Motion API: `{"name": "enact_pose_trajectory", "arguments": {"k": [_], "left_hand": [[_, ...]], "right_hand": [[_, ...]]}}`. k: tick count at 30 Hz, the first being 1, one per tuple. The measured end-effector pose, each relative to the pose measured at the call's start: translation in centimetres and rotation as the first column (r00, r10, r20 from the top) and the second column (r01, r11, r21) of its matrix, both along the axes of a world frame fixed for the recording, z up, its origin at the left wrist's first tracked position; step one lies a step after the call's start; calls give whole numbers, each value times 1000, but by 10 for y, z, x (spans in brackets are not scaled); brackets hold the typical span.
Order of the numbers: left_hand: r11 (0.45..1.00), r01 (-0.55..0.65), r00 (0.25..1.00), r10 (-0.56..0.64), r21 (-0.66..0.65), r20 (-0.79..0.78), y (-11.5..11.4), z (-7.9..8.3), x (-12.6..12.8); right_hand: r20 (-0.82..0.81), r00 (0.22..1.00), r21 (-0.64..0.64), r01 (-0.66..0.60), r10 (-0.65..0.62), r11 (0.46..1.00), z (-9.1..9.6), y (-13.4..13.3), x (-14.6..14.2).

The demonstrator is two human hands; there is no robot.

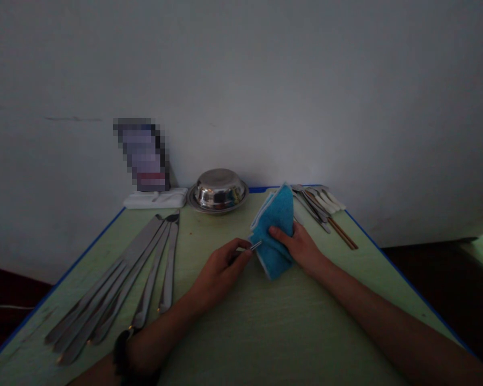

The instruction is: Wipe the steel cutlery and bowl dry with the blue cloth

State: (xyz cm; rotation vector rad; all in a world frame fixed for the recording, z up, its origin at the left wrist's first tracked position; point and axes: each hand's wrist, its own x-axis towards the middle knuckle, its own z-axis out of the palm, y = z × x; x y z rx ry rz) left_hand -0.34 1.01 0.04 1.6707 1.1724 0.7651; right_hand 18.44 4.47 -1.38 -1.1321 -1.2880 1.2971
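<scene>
My left hand (222, 266) is closed in a pinch on the handle end of a metal utensil (255, 246), whose other end goes into a folded blue cloth (274, 229). My right hand (300, 245) grips that cloth, thumb on top, holding it folded around the utensil above the green table (265, 332). The part of the utensil inside the cloth is hidden.
A row of long metal utensils (121, 284) lies on the left of the table. More cutlery and chopsticks (322, 209) lie at the back right. An upturned steel bowl (219, 189) and a white holder (156, 199) stand by the wall, with a blurred-out object (144, 154) behind.
</scene>
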Motion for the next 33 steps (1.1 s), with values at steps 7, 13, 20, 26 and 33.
{"name": "enact_pose_trajectory", "arguments": {"k": [7, 13, 20, 26, 33], "left_hand": [[998, 5, 998, -1, -70, 62, 0, 1, -1], [998, 22, 998, -19, -54, 60, -1, 0, -1], [964, 130, 966, -71, 230, -250, -5, 1, -4], [928, 234, 897, -90, 291, -432, -8, 1, -4], [948, 188, 945, -104, 255, -312, -10, 3, 0]], "right_hand": [[-140, 987, -127, 65, -82, 990, -9, 4, 2], [-156, 979, -206, 94, -128, 974, -6, 5, 2], [116, 993, -86, 40, -30, 995, 2, 1, 2], [284, 959, -52, -1, 15, 999, 10, -3, 2], [141, 990, -113, 18, -1, 993, 4, -2, 2]]}}
